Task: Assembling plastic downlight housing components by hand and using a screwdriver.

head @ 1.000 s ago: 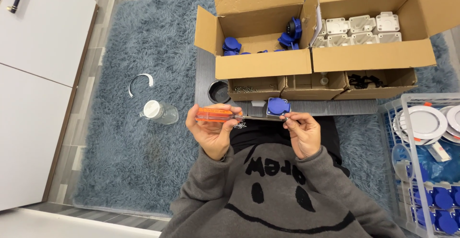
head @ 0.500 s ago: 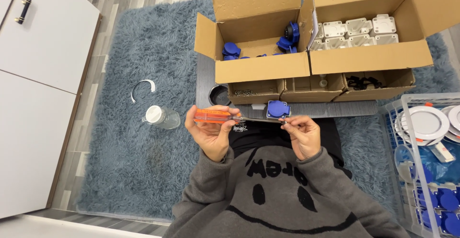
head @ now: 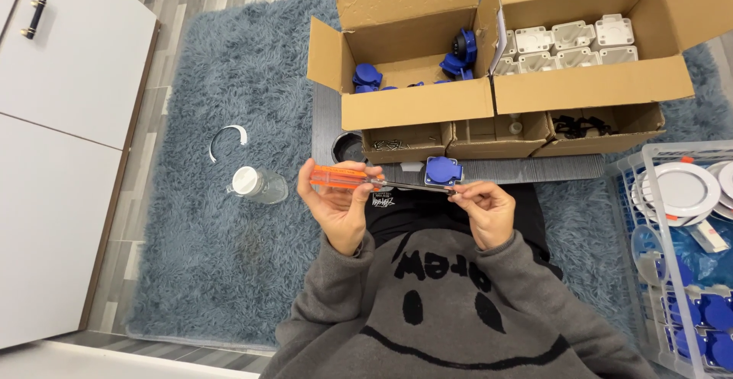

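My left hand (head: 337, 205) grips the orange handle of a screwdriver (head: 345, 177), held level in front of my chest. Its metal shaft runs right to my right hand (head: 485, 209), whose fingertips pinch something small at the shaft's tip; I cannot make out what. A blue socket part (head: 443, 170) lies on the grey board (head: 534, 168) just above my right hand, not touched by either hand.
Behind the board stand a cardboard box with blue parts (head: 405, 104), a box of white housings (head: 588, 81) and small trays of screws (head: 397, 144) and black pieces. A capped plastic jar (head: 258, 185) lies on the blue rug. A white basket (head: 672, 257) sits at right, white cabinets at left.
Both hands hold the same pose with the screwdriver between them. Only the head camera has drifted slightly.
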